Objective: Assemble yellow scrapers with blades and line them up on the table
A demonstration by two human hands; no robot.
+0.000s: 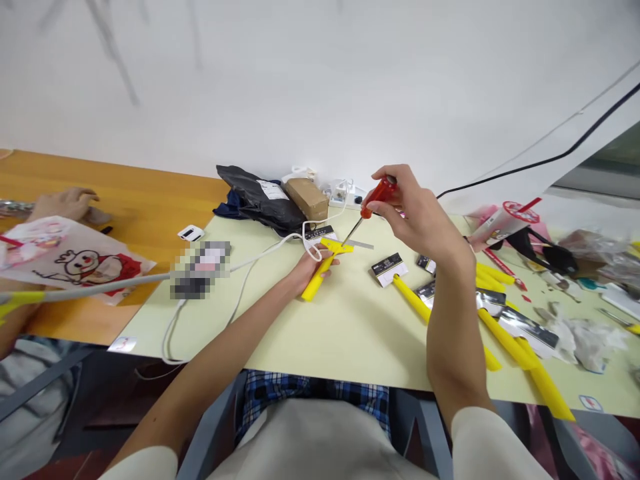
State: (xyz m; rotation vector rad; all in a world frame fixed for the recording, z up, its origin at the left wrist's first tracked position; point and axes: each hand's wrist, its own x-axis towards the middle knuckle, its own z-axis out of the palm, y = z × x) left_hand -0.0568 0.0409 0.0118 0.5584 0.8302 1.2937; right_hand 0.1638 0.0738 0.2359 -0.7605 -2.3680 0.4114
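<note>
My left hand (307, 269) is closed around a yellow scraper (316, 280) with a flared head. A thin grey metal strip (361, 245) sticks out to the right by that head. In my raised right hand (413, 210) is a red-handled screwdriver (380, 195), tilted, its shaft pointing down at the scraper's head. Whether its tip sits in a screw is too small to tell. Just beyond my left hand lies a black-and-white card (320, 233), partly hidden. To the right, another yellow handle (413, 300) with a printed card (390, 270) lies on the table.
Several yellow tools with cards (510, 340) lie at right, near a drink cup (505, 223) and crumpled plastic (595, 340). A black bag (260, 200) and cardboard box (307, 198) stand at the back. White cables (260, 253) cross the left side. Another person's hand (65, 203) rests at far left.
</note>
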